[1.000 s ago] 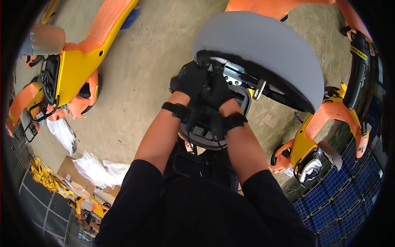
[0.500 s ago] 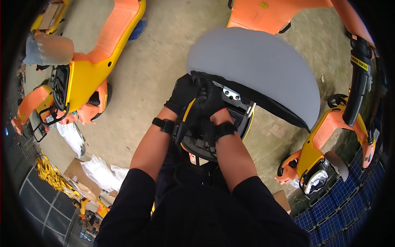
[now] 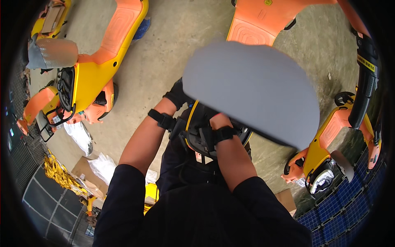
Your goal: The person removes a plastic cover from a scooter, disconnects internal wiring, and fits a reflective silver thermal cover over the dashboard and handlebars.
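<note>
Over the far edge of the black under-seat compartment [image 3: 190, 117], a grey scooter saddle [image 3: 251, 92] hangs tilted, its long axis slanting from upper left toward lower right. The black-gloved left hand [image 3: 177, 94] is at its left end, fingers out of sight behind it, so I cannot tell whether they grip. The right hand [image 3: 219, 118] is mostly hidden beneath the near edge (its wrist strap [image 3: 225, 133] and forearm [image 3: 235, 162] show), and its grasp cannot be told either. That forearm is nearer the saddle's middle, which lies ahead and rightward of both wrists. Beyond sits an orange footboard [image 3: 251, 31]; leftward stands a yellow-and-orange scooter [image 3: 90, 78].
</note>
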Action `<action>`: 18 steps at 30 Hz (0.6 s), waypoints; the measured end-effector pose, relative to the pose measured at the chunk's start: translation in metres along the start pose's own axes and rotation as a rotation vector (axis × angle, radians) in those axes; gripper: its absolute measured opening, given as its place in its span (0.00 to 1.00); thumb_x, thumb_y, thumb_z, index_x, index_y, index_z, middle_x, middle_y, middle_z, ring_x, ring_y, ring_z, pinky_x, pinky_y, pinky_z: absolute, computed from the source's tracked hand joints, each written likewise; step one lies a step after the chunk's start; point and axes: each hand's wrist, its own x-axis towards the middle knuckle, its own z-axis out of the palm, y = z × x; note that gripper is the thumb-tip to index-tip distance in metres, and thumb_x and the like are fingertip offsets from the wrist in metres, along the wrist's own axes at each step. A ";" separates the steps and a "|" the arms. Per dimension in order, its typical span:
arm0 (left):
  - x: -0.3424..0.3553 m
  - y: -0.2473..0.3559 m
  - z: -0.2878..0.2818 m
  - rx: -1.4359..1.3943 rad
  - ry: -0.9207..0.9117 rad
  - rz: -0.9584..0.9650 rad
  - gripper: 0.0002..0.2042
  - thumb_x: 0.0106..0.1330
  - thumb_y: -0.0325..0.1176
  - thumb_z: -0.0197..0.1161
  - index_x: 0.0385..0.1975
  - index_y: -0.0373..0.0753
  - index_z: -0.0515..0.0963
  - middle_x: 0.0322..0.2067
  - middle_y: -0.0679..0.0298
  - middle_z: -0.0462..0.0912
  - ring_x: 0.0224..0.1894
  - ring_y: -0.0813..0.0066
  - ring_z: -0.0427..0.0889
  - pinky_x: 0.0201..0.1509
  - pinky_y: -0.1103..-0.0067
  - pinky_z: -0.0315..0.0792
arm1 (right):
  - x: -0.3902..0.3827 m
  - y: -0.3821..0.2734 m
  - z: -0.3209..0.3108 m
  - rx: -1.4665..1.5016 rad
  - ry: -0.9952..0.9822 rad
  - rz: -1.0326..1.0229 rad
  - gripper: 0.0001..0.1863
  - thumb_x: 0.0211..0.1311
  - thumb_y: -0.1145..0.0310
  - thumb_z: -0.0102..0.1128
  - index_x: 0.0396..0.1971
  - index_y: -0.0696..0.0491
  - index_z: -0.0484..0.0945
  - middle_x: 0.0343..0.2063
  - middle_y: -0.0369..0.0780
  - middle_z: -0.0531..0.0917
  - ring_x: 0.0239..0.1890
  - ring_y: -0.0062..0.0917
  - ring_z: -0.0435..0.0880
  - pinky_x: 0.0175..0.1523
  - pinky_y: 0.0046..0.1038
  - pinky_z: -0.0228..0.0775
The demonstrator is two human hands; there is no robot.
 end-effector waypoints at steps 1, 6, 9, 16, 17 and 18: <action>-0.004 0.002 0.003 -0.046 -0.004 0.007 0.16 0.54 0.41 0.55 0.37 0.37 0.75 0.36 0.55 0.78 0.39 0.59 0.75 0.43 0.71 0.69 | 0.000 -0.003 -0.002 -0.022 0.002 -0.008 0.19 0.49 0.71 0.53 0.45 0.54 0.69 0.36 0.35 0.76 0.29 0.18 0.73 0.29 0.15 0.65; -0.025 -0.021 0.049 -0.049 0.130 -0.018 0.16 0.54 0.41 0.55 0.38 0.37 0.74 0.36 0.55 0.78 0.40 0.58 0.75 0.43 0.71 0.69 | -0.006 -0.012 -0.002 -0.140 0.053 -0.043 0.20 0.48 0.70 0.53 0.45 0.55 0.69 0.35 0.36 0.76 0.29 0.19 0.74 0.30 0.16 0.66; -0.024 -0.026 0.061 -0.028 0.137 -0.038 0.16 0.54 0.41 0.55 0.39 0.36 0.74 0.36 0.54 0.77 0.40 0.58 0.75 0.43 0.71 0.69 | -0.007 -0.014 -0.005 -0.199 0.054 -0.054 0.20 0.48 0.70 0.53 0.45 0.55 0.69 0.34 0.36 0.76 0.29 0.20 0.74 0.31 0.17 0.66; -0.034 -0.012 0.045 -0.064 0.046 -0.046 0.17 0.55 0.40 0.55 0.39 0.35 0.73 0.37 0.54 0.77 0.40 0.57 0.75 0.43 0.70 0.69 | -0.001 -0.018 -0.021 -0.263 0.062 -0.089 0.21 0.48 0.69 0.54 0.45 0.56 0.68 0.33 0.36 0.76 0.30 0.22 0.75 0.33 0.18 0.67; -0.036 -0.008 0.042 -0.063 0.040 -0.052 0.17 0.55 0.40 0.55 0.40 0.35 0.73 0.37 0.54 0.77 0.40 0.57 0.75 0.43 0.70 0.69 | -0.001 -0.016 -0.023 -0.270 0.053 -0.090 0.21 0.47 0.69 0.54 0.45 0.56 0.68 0.32 0.37 0.76 0.30 0.22 0.75 0.33 0.18 0.67; -0.038 -0.007 0.040 -0.063 0.045 -0.055 0.17 0.55 0.40 0.55 0.40 0.35 0.72 0.37 0.54 0.77 0.40 0.56 0.75 0.43 0.70 0.69 | -0.004 -0.015 -0.026 -0.273 0.045 -0.095 0.21 0.47 0.68 0.54 0.45 0.56 0.68 0.32 0.37 0.76 0.30 0.22 0.75 0.33 0.18 0.67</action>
